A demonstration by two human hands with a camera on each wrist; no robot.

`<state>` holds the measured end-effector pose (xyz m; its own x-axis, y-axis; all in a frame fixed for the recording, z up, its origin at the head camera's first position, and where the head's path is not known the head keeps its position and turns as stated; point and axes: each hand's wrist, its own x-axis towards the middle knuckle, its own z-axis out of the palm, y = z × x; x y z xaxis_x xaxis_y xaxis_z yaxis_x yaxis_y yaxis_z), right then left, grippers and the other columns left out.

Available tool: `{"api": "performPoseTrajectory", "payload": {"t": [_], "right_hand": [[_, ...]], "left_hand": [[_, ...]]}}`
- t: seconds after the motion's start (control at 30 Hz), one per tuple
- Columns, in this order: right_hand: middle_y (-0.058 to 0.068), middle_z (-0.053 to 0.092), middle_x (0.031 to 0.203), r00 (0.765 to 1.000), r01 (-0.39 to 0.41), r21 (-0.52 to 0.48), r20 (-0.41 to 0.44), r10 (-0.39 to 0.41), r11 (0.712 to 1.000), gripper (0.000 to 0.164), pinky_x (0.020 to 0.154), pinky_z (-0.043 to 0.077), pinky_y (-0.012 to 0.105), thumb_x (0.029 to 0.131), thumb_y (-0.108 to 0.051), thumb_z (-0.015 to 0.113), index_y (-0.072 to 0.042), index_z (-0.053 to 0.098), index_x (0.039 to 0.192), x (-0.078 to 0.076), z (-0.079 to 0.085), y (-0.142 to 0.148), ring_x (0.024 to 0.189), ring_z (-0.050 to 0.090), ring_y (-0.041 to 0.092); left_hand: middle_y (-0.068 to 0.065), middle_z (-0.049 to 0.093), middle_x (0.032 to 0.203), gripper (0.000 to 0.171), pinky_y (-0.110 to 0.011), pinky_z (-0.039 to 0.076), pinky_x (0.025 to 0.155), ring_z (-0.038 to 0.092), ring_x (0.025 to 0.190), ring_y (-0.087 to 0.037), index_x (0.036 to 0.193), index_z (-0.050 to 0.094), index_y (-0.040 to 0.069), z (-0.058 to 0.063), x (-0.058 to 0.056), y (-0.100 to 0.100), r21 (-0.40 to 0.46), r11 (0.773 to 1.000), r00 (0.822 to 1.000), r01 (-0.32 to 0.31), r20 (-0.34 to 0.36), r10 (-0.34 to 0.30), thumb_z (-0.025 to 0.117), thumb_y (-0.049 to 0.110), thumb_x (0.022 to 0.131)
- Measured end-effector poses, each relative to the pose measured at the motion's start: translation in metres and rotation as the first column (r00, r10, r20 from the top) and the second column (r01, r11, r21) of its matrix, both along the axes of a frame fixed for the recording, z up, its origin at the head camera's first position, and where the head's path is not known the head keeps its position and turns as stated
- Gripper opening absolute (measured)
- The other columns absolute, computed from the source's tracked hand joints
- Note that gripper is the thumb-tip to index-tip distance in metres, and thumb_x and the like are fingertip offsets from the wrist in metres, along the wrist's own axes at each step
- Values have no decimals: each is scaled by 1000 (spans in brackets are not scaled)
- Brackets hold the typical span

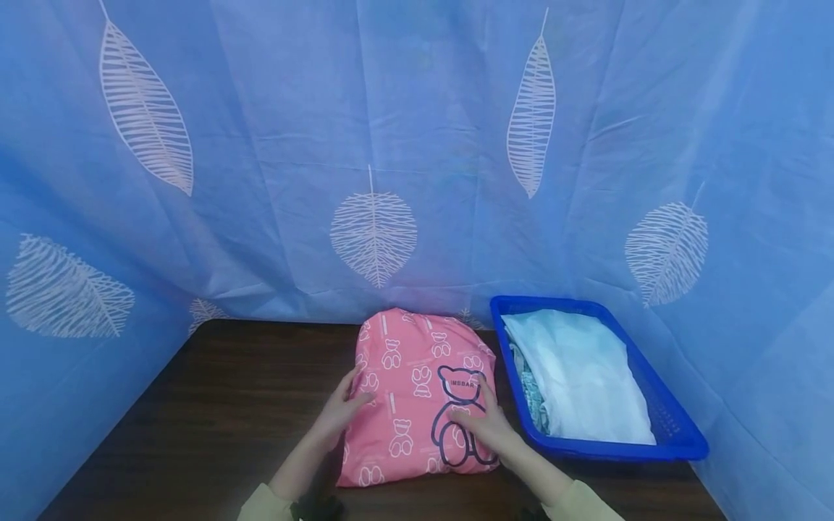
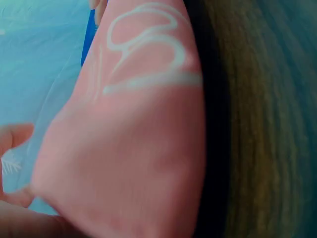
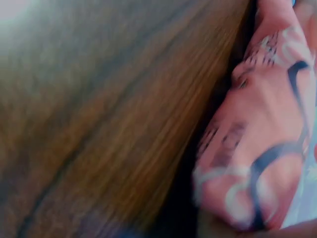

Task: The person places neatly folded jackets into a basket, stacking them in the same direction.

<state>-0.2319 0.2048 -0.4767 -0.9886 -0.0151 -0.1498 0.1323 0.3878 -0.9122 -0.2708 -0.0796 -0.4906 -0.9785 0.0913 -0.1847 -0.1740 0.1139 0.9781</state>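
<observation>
A plump pink bag [image 1: 410, 362] printed with white bears and one large dark bear outline lies on the dark wooden table. My left hand [image 1: 337, 411] is at its left side, thumb over the top, fingers spread along the edge. On the right part of the bag, over the dark bear, rests my right hand [image 1: 487, 423] with fingers spread. In the left wrist view, the left fingers [image 2: 20, 198] show beside the bag [image 2: 124, 158]. The right wrist view catches the side of the bag [image 3: 242, 144] close to the tabletop; most of the right hand is hidden there.
To the right stands a blue plastic basket [image 1: 677, 420] holding folded pale blue and white cloth [image 1: 586, 376] and a patterned teal fabric [image 1: 531, 391]. A blue curtain [image 1: 443, 145] with white leaf prints hangs behind and beside the table [image 1: 215, 405].
</observation>
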Motion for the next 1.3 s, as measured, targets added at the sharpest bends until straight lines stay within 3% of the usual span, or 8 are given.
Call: {"api": "performPoseTrajectory", "payload": {"t": [0.17, 0.27, 0.37, 0.6, 0.77, 1.0, 1.1, 1.3], "right_hand": [[26, 19, 154, 999, -31, -196, 21, 35, 980, 102, 107, 35, 57, 88, -32, 71, -16, -3, 157, -13, -7, 5, 131, 38, 45], [25, 22, 153, 999, -28, -224, 30, 36, 974, 102, 104, 41, 54, 88, -31, 71, -19, -3, 157, -16, -9, 5, 126, 46, 42], [27, 19, 154, 998, -22, -224, 49, 34, 974, 101, 105, 39, 55, 89, -31, 69, -18, -4, 157, -16, -9, 3, 128, 43, 44], [26, 30, 149, 997, 19, -308, 82, 7, 951, 101, 92, 52, 47, 87, -25, 70, -23, -2, 157, -14, -11, -1, 112, 60, 36], [27, 27, 148, 998, 29, -296, 57, -13, 955, 102, 92, 52, 49, 85, -23, 72, -23, -1, 157, -11, -9, -4, 115, 55, 39], [29, 21, 150, 994, 36, -319, 113, 0, 947, 102, 94, 50, 51, 84, -17, 71, -22, 0, 157, -15, -14, -3, 121, 48, 46], [28, 18, 153, 991, 29, -332, 133, 16, 943, 103, 96, 48, 52, 83, -14, 71, -21, 0, 157, -18, -15, -1, 125, 45, 46], [29, 16, 154, 988, 20, -312, 150, 28, 950, 104, 101, 43, 57, 82, -12, 71, -23, -1, 158, -17, -14, -1, 128, 40, 50]], "left_hand": [[-26, 23, 154, 78, -50, 49, 95, 42, 129, -46, 156, 21, 16, -5, -3, -6, 100, 993, 997, 70, 19, -72, 65, 32, 93], [-23, 22, 156, 78, -45, 51, 94, 45, 129, -43, 156, 21, 20, -8, -5, -10, 159, 982, 992, 104, 48, -113, 65, 34, 93], [-21, 20, 157, 80, -40, 54, 90, 52, 124, -37, 157, 23, 25, -16, -8, -14, 195, 968, 982, 158, 69, -175, 68, 34, 91], [-20, 44, 142, 83, -41, 54, 89, 65, 108, -31, 155, 27, 33, -27, -9, -13, 305, 921, 954, 243, 98, -285, 74, 25, 87], [-19, 40, 143, 81, -41, 54, 90, 63, 111, -32, 154, 25, 38, -23, -7, -9, 352, 900, 949, 258, 80, -304, 71, 22, 90], [-18, 35, 146, 79, -40, 53, 91, 61, 113, -31, 154, 25, 39, -18, -7, -6, 366, 900, 953, 237, 91, -288, 69, 24, 90], [-18, 35, 147, 77, -40, 52, 93, 60, 115, -31, 154, 25, 40, -18, -7, -5, 411, 879, 947, 241, 97, -305, 67, 24, 92], [-15, 40, 146, 77, -42, 48, 99, 56, 122, -33, 154, 20, 45, -22, -7, -5, 526, 809, 914, 264, 132, -384, 63, 23, 95]]}}
